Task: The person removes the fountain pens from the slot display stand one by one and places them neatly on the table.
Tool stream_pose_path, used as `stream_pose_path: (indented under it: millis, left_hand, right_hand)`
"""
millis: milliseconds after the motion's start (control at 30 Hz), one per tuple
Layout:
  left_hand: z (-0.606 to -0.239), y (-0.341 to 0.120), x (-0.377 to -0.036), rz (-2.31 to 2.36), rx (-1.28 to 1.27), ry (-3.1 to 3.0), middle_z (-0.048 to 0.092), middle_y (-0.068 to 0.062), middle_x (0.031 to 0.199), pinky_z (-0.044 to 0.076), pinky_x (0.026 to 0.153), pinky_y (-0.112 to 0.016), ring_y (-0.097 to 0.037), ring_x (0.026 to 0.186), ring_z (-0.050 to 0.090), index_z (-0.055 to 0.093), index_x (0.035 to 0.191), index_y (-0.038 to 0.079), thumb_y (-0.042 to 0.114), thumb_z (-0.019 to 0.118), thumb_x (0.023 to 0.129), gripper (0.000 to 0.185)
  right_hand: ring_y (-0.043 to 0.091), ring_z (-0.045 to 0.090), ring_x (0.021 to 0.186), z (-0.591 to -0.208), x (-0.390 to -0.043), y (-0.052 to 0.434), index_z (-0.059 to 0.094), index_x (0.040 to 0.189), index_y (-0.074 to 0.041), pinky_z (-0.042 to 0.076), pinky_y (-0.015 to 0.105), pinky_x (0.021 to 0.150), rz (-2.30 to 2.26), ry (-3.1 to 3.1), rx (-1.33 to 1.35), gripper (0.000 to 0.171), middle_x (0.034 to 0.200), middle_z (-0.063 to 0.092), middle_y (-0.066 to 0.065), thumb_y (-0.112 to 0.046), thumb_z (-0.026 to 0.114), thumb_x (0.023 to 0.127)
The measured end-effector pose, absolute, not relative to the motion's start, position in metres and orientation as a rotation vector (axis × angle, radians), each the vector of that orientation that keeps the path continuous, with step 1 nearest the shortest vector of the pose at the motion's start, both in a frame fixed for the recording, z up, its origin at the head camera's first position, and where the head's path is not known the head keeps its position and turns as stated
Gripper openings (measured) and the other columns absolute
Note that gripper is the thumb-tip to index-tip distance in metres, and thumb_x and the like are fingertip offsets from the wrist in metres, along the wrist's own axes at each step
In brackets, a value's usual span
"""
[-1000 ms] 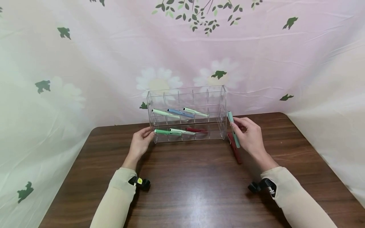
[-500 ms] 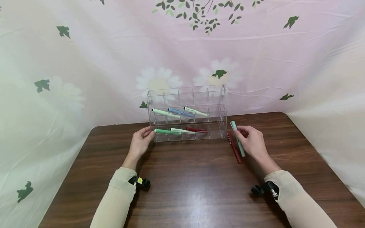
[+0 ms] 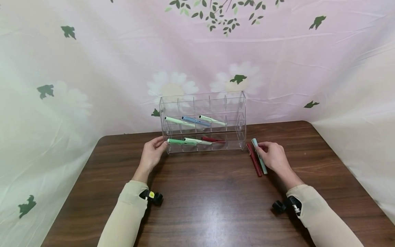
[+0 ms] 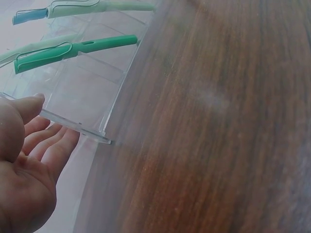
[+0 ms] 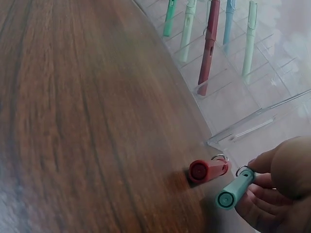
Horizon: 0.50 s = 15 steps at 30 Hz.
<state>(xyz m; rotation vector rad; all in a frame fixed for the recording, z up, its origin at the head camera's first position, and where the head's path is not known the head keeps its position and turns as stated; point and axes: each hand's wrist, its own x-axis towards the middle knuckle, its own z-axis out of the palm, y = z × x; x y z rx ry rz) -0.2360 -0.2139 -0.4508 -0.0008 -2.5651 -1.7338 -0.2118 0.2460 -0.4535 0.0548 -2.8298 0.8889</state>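
Can read no text, brand or number in the head view or either wrist view. Can make out only a small yellow label (image 3: 151, 195) on the black wrist mount (image 3: 158, 199) at the left sleeve (image 3: 126, 209), bearing a dark mark too tiny to decipher. Can pick out no lettering on the pale teal pen (image 5: 235, 189) or the clear acrylic rack (image 3: 217, 133).

A curtained booth (image 3: 351, 82): floral cloth (image 3: 123, 61) on 3 sides of a table (image 3: 203, 192).
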Motion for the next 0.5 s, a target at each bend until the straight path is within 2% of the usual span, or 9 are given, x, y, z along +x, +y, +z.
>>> stream_pose_path:
  millis: [133,300,500]
  left_hand:
    - [-0.4493,-0.2132,-0.2350,-1.738,0.007,-2.574,0.062,-0.025,0.152,0.056,0.112,-0.045,-0.036,0.140,0.063,0.056,0.152,-0.006,0.014,0.062,0.111,0.046]
    - [-0.4492,-0.2131,-0.2353,-1.735,0.018,-2.580,0.063,-0.024,0.152,0.054,0.114,-0.049,-0.036,0.141,0.063,0.056,0.152,-0.005,0.014,0.062,0.111,0.046]
    - [-0.4500,-0.2131,-0.2364,-1.743,0.022,-2.569,0.063,-0.025,0.151,0.054,0.115,-0.048,-0.036,0.141,0.062,0.056,0.152,-0.005,0.014,0.063,0.111,0.046]
  right_hand:
    - [0.046,0.070,0.104,-0.4549,-0.2125,0.2462,0.075,0.125,0.008,0.057,0.060,0.091,0.870,-2.886,0.058,0.036,0.117,0.077,0.031,-0.022,0.064,0.108]
    - [0.042,0.069,0.100,-0.4571,-0.2138,0.2466,0.075,0.125,0.009,0.058,0.058,0.089,0.829,-2.937,0.056,0.035,0.118,0.076,0.031,-0.021,0.063,0.108]
    - [0.052,0.068,0.115,-0.4574,-0.2134,0.2447,0.073,0.127,0.010,0.056,0.065,0.097,0.786,-2.968,0.077,0.037,0.123,0.074,0.033,-0.020,0.062,0.110]
